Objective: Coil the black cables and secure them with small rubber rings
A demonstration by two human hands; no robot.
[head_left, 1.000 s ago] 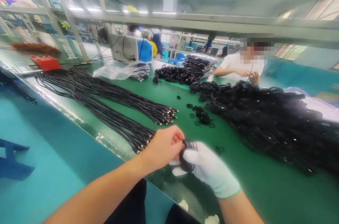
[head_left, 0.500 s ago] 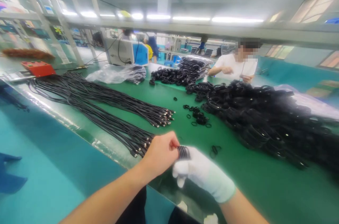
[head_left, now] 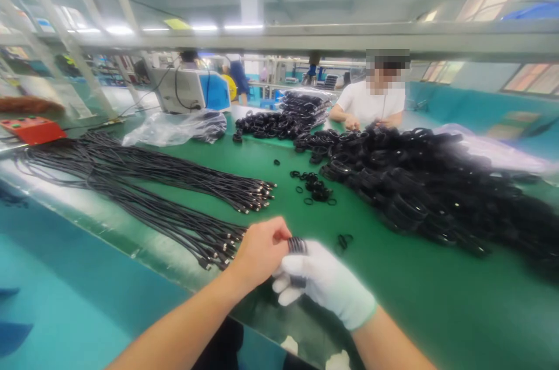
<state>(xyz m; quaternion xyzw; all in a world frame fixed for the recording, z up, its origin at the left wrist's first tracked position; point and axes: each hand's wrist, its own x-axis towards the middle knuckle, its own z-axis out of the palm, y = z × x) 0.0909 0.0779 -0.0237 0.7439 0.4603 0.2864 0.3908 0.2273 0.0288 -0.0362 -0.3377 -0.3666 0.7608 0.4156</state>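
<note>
My bare left hand [head_left: 264,247] is closed in a pinch at the edge of a stack of black rubber bands [head_left: 297,246]. These bands sit around the fingers of my right hand [head_left: 325,277], which wears a white glove and has its fingers curled. Both hands meet just above the front part of the green table. What lies between my left fingertips is partly hidden. Beside my left hand, the metal plugs of black cables [head_left: 174,215] lie in two long bundles. More loose black bands [head_left: 318,188] are scattered beyond my hands.
A big heap of coiled black cables [head_left: 406,189] covers the right side. Clear plastic bags [head_left: 174,128], a red control box [head_left: 32,130] and a grey-and-blue machine [head_left: 190,90] stand behind. A person in a white shirt [head_left: 373,101] works across the table [head_left: 419,294].
The view has shifted, so the scene sits further left. My right thumb has come up nearer my left fingers at the bands. The person opposite has lowered a hand towards the heap.
</note>
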